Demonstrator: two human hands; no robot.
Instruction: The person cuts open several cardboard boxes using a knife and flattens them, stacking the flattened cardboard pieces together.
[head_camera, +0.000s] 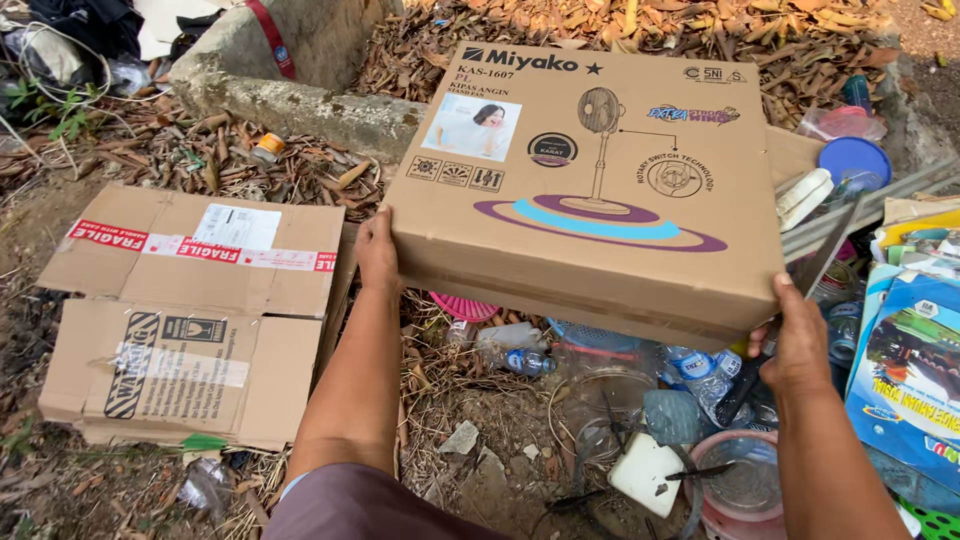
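You hold a large flat brown box (590, 180) in the air above the ground (500, 420), one hand at each lower corner, with its printed face tilted up toward you. That face shows a drawing of a standing fan on purple and blue rings and a small photo panel near its left side. Your left hand (377, 252) is clamped on the box's near left corner, fingers curled under the edge and thumb against the side. Your right hand (797, 345) is clamped on the near right corner, thumb on the lower edge; a dark, thin, blade-like tool (790, 305) runs through this hand, slanting up past the box's right edge, though exactly how the fingers pinch it cannot be told. To your left, flattened cardboard (190, 310) with red-and-white tape lies on the ground, just beside your left forearm. Beneath the box lie clear plastic bottles (700, 375), a pink slotted piece (463, 308) and a clear tub (745, 480) near the bottom edge of the view. At the right edge sit a blue lid (853, 160) and a stack of printed blue bags (905, 370). Beyond the box's far edge, dry leaves (640, 20) cover the ground, and a concrete curb (300, 100) runs along the upper left.
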